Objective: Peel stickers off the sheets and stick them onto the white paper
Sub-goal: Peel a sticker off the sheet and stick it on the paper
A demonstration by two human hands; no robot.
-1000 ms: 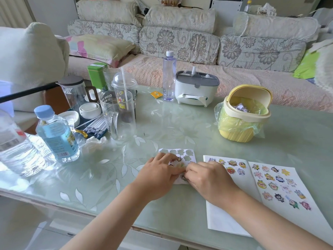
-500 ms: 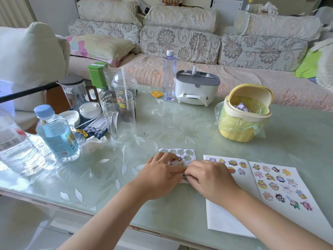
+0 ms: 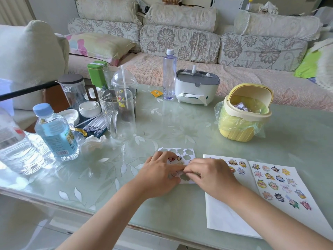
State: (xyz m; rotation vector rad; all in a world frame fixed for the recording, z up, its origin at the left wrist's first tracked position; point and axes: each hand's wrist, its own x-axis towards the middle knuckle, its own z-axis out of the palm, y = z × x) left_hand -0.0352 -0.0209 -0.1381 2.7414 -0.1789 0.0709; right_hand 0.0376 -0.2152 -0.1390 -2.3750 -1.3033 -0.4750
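Note:
A small sticker sheet (image 3: 185, 153) lies on the glass table in front of me, with several empty cut-outs along its top row and a few cartoon stickers below. My left hand (image 3: 159, 175) presses down on the sheet's left part. My right hand (image 3: 210, 175) has its fingertips curled at the sheet's middle, pinching at a sticker there; the sticker itself is mostly hidden. To the right lies the white paper (image 3: 227, 213), folded open, with several cartoon stickers (image 3: 277, 184) spread over its upper part.
A yellow mini bin (image 3: 243, 114) with a bag stands behind the paper. A glass mug (image 3: 119, 116), lidded cup, water bottles (image 3: 55, 132), straws and a crumpled tissue (image 3: 93, 141) crowd the left. A tall bottle (image 3: 169, 74) and white box (image 3: 196, 87) stand at the back.
Both hands have stayed on the sticker sheet, with only small finger movements at its middle. My head has shifted slightly.

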